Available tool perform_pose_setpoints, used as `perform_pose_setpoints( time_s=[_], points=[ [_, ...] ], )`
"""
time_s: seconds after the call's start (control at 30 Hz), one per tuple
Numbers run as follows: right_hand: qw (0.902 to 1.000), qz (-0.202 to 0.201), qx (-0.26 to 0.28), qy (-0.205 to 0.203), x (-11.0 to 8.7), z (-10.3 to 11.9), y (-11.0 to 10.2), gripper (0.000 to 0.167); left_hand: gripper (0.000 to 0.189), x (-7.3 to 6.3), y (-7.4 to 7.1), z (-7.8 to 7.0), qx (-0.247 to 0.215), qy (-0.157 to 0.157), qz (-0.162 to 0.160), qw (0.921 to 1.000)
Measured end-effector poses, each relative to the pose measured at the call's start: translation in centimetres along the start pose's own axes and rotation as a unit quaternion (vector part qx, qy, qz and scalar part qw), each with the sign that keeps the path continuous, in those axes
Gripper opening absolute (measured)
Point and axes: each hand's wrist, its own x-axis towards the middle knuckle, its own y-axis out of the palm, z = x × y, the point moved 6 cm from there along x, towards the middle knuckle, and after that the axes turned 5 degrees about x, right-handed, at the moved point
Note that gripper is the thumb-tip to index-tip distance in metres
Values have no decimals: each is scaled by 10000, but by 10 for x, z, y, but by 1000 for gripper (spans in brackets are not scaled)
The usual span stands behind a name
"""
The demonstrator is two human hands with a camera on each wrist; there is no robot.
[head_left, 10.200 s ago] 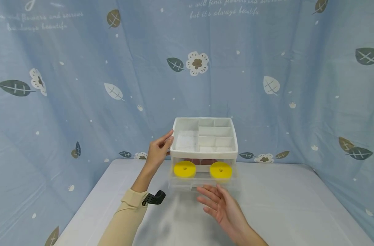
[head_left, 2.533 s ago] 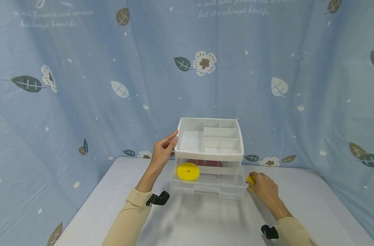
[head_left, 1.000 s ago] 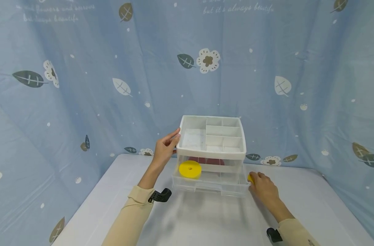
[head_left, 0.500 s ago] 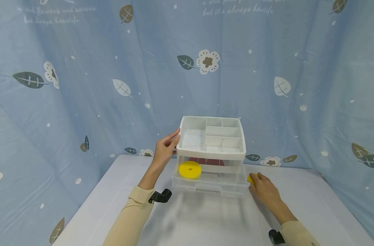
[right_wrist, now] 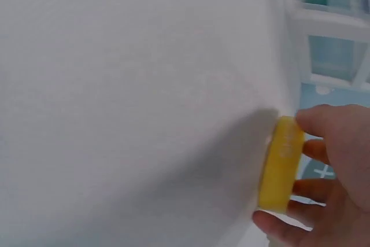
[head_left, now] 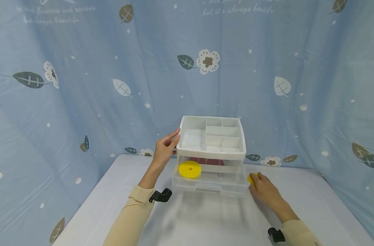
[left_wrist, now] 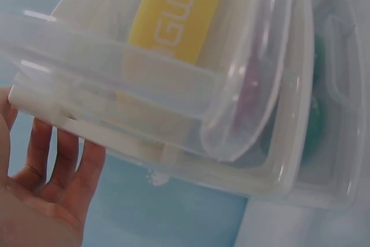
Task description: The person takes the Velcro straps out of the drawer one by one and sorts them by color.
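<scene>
A white-topped organizer with clear drawers stands on the table. Its upper clear drawer is pulled out and carries one yellow disc with a small centre hole; in the left wrist view that disc shows lettering through the plastic. My left hand rests against the organizer's left side, fingers extended along its wall. To the right of the drawer, my right hand pinches a second yellow disc by its edge between thumb and fingers, low over the table. In the head view, the hand covers most of it.
Dark red round things sit inside the organizer behind the drawer front. Green things show through a lower drawer. A blue printed curtain hangs behind the white table.
Ten seconds ago both yellow discs lay in the drawer; the right one is now in my right hand, beside the drawer. Over the last second both hands stay nearly still.
</scene>
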Motion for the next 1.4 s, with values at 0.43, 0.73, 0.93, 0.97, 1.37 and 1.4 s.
perform_pose_setpoints(
  time_s=[0.43, 0.73, 0.93, 0.97, 1.37, 1.4],
  points=[
    [9911, 1186, 574, -176, -1, 3, -20, 51, 39, 0, 5, -1, 5, 18, -6, 10000],
    [9774, 2041, 522, -172, -7, 23, -43, 53, 40, 0, 6, -1, -33, 54, 3, 10000],
    [9741, 2225, 360, -159, -12, 35, -52, 56, 40, -1, 5, 2, -90, 10, 55, 9999],
    [9741, 2232, 327, -182, -13, 37, -54, 55, 40, -1, 5, 3, -78, 5, 60, 10000],
    [9741, 2177, 259, -546, -23, 71, -94, 52, 37, -1, 1, 3, 38, 12, -21, 10000],
    [9739, 2187, 248, -559, -24, 74, -96, 52, 37, -1, 1, 2, 35, 10, -14, 10000]
  ],
)
